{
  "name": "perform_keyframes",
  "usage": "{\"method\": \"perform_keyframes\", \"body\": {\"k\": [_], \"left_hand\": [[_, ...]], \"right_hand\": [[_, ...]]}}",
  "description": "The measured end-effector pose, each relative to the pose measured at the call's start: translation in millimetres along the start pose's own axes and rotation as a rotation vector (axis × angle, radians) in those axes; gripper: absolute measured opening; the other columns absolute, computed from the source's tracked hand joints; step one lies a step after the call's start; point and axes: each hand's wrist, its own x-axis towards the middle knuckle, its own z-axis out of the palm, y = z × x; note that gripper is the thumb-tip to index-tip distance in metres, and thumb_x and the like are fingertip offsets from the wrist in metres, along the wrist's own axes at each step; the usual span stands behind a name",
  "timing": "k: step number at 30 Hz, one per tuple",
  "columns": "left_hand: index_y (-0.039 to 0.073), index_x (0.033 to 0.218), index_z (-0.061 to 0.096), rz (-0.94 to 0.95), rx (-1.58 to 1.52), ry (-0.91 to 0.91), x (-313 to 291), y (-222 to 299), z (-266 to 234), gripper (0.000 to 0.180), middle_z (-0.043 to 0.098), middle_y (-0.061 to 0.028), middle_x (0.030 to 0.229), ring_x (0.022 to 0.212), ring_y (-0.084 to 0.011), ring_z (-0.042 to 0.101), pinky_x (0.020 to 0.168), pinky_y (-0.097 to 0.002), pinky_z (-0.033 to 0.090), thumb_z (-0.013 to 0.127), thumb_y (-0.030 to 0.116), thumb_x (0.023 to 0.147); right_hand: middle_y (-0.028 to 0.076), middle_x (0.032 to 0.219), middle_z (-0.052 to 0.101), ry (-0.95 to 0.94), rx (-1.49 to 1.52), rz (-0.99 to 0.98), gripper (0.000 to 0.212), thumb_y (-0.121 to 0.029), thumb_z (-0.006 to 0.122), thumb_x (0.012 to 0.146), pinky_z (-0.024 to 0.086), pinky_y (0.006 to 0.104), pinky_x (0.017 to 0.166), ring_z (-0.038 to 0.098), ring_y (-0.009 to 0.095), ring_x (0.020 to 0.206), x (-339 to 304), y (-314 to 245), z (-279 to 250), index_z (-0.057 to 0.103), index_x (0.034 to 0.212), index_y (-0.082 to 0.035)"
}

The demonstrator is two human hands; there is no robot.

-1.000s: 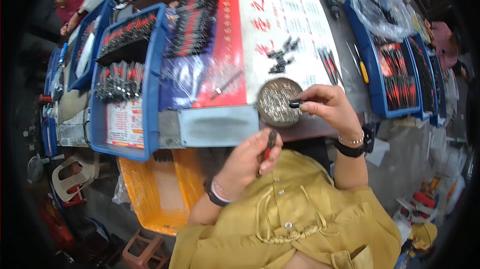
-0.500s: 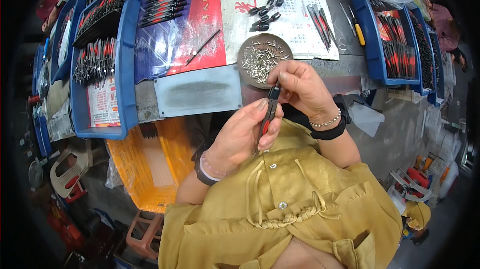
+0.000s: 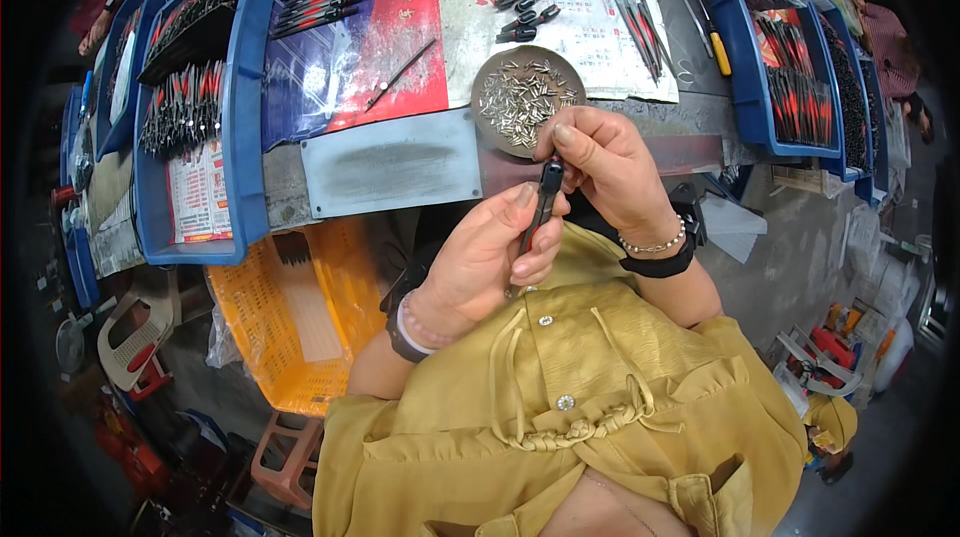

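A red-and-white printed sheet (image 3: 470, 27) was spread on the surface (image 3: 390, 172); a slim black tool (image 3: 540, 207) was clamped by left hand (image 3: 480, 262) and pinched by right hand (image 3: 610, 172)

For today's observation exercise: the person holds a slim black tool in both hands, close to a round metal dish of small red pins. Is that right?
Not quite: the head view shows the pins are silver, not red. Both hands, left hand and right hand, hold the slim black tool close to the round metal dish.
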Motion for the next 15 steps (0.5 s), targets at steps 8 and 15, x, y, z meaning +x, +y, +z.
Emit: {"method": "perform_keyframes", "body": {"k": [8, 15], "left_hand": [[0.003, 0.105, 0.05, -0.001, -0.062, 0.002, -3.8, -9.7, 7.7, 0.033, 0.046, 0.0017, 0.076, 0.052, -0.0035, 0.035, 0.047, -0.0181, 0.028, 0.047, 0.036, 0.098], [0.003, 0.105, 0.048, -0.042, -0.262, -0.008, 9.0, -10.2, -0.4, 0.034, 0.049, -0.0013, 0.076, 0.053, -0.0061, 0.039, 0.049, -0.0193, 0.031, 0.043, 0.035, 0.1]], "right_hand": [[-0.002, 0.075, 0.058, 0.089, -0.299, -0.193, 0.021, -0.018, 0.051, 0.097, 0.039, 0.0178, 0.05, 0.047, 0.001, 0.055, -21.3, 3.5, 22.0, 0.057, 0.088, 0.0], [-0.003, 0.075, 0.059, 0.174, -0.288, -0.143, 0.023, -0.02, 0.05, 0.097, 0.035, 0.0152, 0.05, 0.044, -0.001, 0.058, -13.7, 10.3, 19.5, 0.061, 0.088, -0.001]]}}
